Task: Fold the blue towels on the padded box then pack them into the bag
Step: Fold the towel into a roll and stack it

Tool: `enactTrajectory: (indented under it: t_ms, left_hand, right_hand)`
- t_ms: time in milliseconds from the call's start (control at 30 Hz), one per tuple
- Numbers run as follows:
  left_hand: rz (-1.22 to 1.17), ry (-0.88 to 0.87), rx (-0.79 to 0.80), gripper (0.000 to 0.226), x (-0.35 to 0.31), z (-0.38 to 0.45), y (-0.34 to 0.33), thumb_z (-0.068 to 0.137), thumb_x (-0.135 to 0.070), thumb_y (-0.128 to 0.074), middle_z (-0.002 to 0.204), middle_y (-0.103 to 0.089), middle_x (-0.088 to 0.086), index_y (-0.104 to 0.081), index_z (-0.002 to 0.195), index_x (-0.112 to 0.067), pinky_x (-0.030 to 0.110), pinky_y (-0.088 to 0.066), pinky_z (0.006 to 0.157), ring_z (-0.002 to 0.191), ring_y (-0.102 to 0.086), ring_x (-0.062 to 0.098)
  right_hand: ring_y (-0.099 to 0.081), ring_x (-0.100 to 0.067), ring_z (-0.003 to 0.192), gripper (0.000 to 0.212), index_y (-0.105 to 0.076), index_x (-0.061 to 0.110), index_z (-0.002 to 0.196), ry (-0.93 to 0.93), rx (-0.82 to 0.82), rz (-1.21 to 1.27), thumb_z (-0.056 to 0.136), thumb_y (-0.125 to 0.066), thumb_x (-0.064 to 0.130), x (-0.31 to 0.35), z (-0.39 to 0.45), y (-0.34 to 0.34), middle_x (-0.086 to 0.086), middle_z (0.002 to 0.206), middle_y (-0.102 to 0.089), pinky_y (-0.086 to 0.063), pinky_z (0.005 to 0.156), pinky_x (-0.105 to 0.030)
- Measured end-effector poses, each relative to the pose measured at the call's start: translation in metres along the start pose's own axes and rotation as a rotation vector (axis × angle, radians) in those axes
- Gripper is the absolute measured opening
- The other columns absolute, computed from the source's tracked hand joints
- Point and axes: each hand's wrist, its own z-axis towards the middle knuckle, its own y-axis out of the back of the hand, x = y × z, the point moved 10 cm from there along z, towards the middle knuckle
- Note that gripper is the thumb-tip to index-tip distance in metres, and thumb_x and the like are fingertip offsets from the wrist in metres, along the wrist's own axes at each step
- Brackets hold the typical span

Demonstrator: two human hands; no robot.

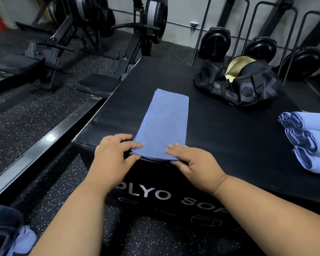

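Note:
A blue towel [165, 122], folded into a long narrow strip, lies on the black padded box [229, 130], running away from me. My left hand [113, 156] pinches its near left corner between thumb and fingers. My right hand [194, 163] pinches the near right corner the same way. The near end of the strip hangs just over the box's front edge. A black duffel bag [248, 84] stands unzipped at the far right of the box, its pale lining showing. Three folded blue towels [308, 143] are stacked at the right edge.
More blue cloth [11, 235] lies at the lower left near the floor. Rowing machines [92, 39] stand on the speckled rubber floor to the left. Round black fans or plates [215, 43] and metal racks line the back wall.

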Motion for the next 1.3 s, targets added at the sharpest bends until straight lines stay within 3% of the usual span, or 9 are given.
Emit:
enactTrajectory:
  t_ms: [200, 333, 467, 567, 767, 867, 1000, 1133, 1300]
  left_hand:
    - [-0.017, 0.015, -0.056, 0.021, -0.002, 0.001, 0.002, 0.089, -0.033, -0.083, 0.131, -0.062, -0.023, -0.08, 0.106, -0.044, 0.045, -0.036, 0.114, 0.129, -0.044, 0.014]
    - [-0.042, -0.015, -0.043, 0.01, -0.011, -0.002, 0.001, 0.094, -0.033, -0.077, 0.128, -0.059, -0.025, -0.081, 0.103, -0.037, 0.041, -0.039, 0.113, 0.125, -0.042, 0.009]
    - [-0.087, -0.112, -0.008, 0.005, -0.039, -0.01, 0.008, 0.097, -0.032, -0.072, 0.128, -0.047, -0.041, -0.075, 0.094, -0.034, 0.012, -0.028, 0.108, 0.125, -0.037, 0.001]
    - [-0.163, -0.162, 0.047, 0.005, -0.057, -0.016, 0.011, 0.097, -0.042, -0.068, 0.13, -0.059, -0.035, -0.069, 0.093, -0.038, 0.016, -0.034, 0.106, 0.13, -0.045, -0.002]
    - [-0.288, -0.02, 0.065, 0.016, -0.051, -0.019, 0.003, 0.1, -0.048, -0.06, 0.086, -0.068, -0.018, -0.063, 0.093, -0.034, 0.028, -0.044, 0.07, 0.081, -0.061, 0.006]
    - [-0.263, 0.022, 0.028, 0.022, -0.048, -0.015, -0.001, 0.099, -0.055, -0.055, 0.083, -0.066, -0.015, -0.06, 0.093, -0.034, 0.033, -0.048, 0.07, 0.079, -0.061, 0.009]
    - [-0.229, 0.079, 0.026, 0.024, -0.045, -0.01, -0.01, 0.1, -0.056, -0.053, 0.083, -0.066, -0.017, -0.058, 0.092, -0.034, 0.035, -0.049, 0.069, 0.079, -0.06, 0.008]
    - [-0.24, 0.107, 0.019, 0.033, -0.042, -0.002, -0.017, 0.096, -0.064, -0.05, 0.083, -0.066, -0.019, -0.06, 0.095, -0.032, 0.035, -0.046, 0.069, 0.079, -0.06, 0.007]
    - [-0.378, 0.155, 0.088, 0.032, -0.044, 0.002, -0.025, 0.085, -0.054, -0.075, 0.1, -0.076, -0.022, -0.067, 0.11, -0.037, 0.026, -0.054, 0.082, 0.092, -0.071, 0.001]
  right_hand:
    - [-0.042, 0.014, 0.137, 0.042, -0.067, 0.038, 0.138, -0.118, 0.015, 0.026, 0.1, -0.069, 0.021, -0.003, 0.004, 0.011, 0.026, 0.138, -0.062, -0.028, 0.112, -0.002]
    - [-0.059, 0.005, 0.126, 0.033, -0.072, 0.037, 0.129, -0.181, 0.006, 0.134, 0.101, -0.067, 0.021, -0.006, -0.001, 0.018, 0.036, 0.125, -0.064, -0.044, 0.111, -0.018]
    - [-0.069, 0.001, 0.11, 0.024, -0.075, 0.037, 0.116, -0.296, -0.084, 0.348, 0.101, -0.069, 0.019, -0.015, -0.016, 0.037, 0.027, 0.112, -0.074, -0.052, 0.102, -0.027]
    - [-0.071, -0.005, 0.109, 0.027, -0.075, 0.032, 0.117, -0.312, -0.106, 0.491, 0.1, -0.069, 0.012, -0.015, -0.035, 0.047, 0.02, 0.114, -0.076, -0.054, 0.102, -0.031]
    - [-0.069, -0.016, 0.086, 0.031, -0.073, 0.038, 0.118, -0.358, -0.22, 0.61, 0.097, -0.074, 0.015, -0.031, -0.047, 0.046, 0.004, 0.092, -0.072, -0.058, 0.092, -0.045]
    - [-0.068, -0.006, 0.088, 0.045, -0.065, 0.046, 0.129, -0.322, -0.164, 0.622, 0.094, -0.079, 0.021, -0.027, -0.037, 0.046, 0.006, 0.094, -0.071, -0.056, 0.093, -0.035]
    - [-0.063, 0.005, 0.119, 0.067, -0.054, 0.054, 0.136, -0.238, -0.001, 0.438, 0.084, -0.088, 0.031, -0.023, -0.031, 0.034, 0.028, 0.125, -0.068, -0.043, 0.106, -0.014]
    - [-0.058, -0.015, 0.071, 0.044, -0.066, 0.045, 0.127, -0.345, -0.084, 0.644, 0.092, -0.08, 0.023, -0.045, -0.026, 0.03, -0.007, 0.081, -0.064, -0.051, 0.078, -0.03]
    - [-0.044, -0.012, 0.059, 0.029, -0.07, 0.037, 0.119, -0.422, -0.105, 0.718, 0.096, -0.075, 0.02, -0.055, -0.021, 0.025, 0.001, 0.068, -0.052, -0.04, 0.064, -0.028]
